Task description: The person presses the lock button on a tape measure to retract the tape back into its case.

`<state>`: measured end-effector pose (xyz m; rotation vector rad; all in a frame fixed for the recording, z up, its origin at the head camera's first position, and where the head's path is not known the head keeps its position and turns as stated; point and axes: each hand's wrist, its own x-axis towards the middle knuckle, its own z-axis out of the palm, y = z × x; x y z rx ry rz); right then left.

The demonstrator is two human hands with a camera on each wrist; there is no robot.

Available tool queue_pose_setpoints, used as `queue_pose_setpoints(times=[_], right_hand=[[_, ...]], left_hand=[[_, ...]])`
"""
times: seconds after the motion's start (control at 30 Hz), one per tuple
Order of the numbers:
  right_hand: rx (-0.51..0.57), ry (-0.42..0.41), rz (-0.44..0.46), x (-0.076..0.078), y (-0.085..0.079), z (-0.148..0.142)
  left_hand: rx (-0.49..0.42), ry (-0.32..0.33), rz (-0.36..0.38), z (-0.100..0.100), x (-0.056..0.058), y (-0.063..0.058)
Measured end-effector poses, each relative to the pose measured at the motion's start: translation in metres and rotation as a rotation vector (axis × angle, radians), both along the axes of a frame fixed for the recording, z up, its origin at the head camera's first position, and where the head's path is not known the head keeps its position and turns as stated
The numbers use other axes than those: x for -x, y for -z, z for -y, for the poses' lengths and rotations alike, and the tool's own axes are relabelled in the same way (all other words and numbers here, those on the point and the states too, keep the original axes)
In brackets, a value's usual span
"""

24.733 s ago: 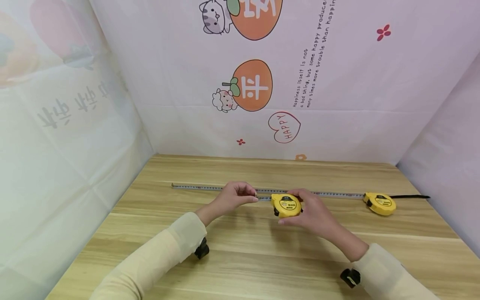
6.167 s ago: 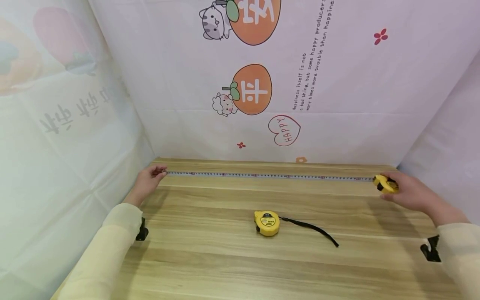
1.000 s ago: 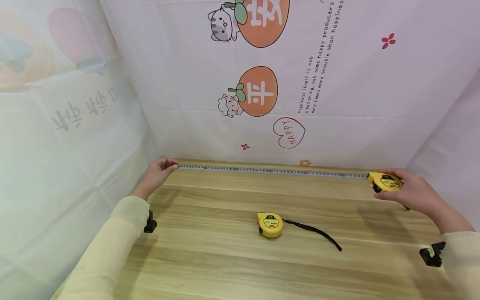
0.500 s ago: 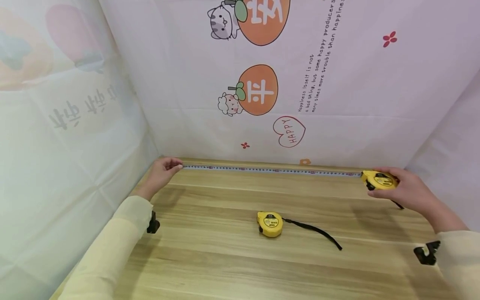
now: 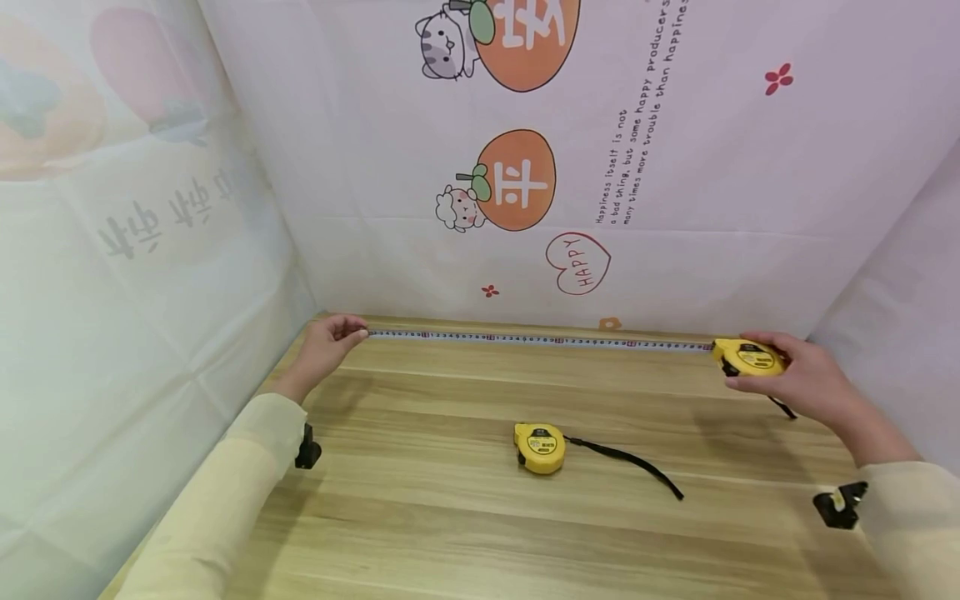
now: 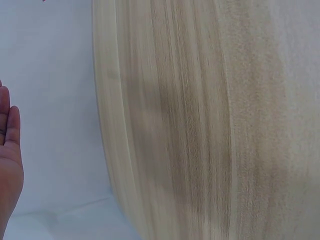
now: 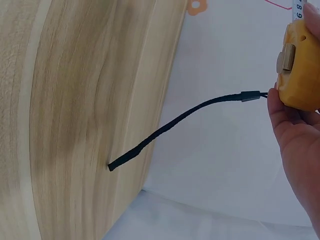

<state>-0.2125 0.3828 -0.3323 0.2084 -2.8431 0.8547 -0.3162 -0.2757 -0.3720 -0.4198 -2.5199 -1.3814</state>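
Note:
My right hand [image 5: 806,379] grips a yellow tape measure [image 5: 750,357] at the back right of the table; its black wrist strap [image 7: 185,116] hangs down in the right wrist view. From its case the blade [image 5: 525,338], white with black and red marks, runs straight to the left. My left hand [image 5: 322,348] pinches the blade's end between thumb and fingers at the back left; in the left wrist view only part of this hand [image 6: 9,150] shows. A second yellow tape measure [image 5: 540,448] lies on the table with its blade in and its black strap [image 5: 630,460] stretched to the right.
The wood-grain table [image 5: 450,525] meets a white printed cloth wall [image 5: 375,250] just behind the blade. Cloth also stands along the left side [image 5: 150,333] and the right side [image 5: 900,292]. Each wrist carries a black camera mount [image 5: 840,505].
Over the last second my right hand with the tape measure has moved left, and my left hand slightly right. Less blade shows between them. The second tape measure stays put.

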Motion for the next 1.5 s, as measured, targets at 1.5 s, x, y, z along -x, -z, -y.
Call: queue_pose_setpoints(times=[1.5], right_hand=[[0.1,0.02,-0.058,-0.001,-0.004,0.038]], left_hand=[[-0.051,0.039,0.021,-0.027,-0.005,-0.011]])
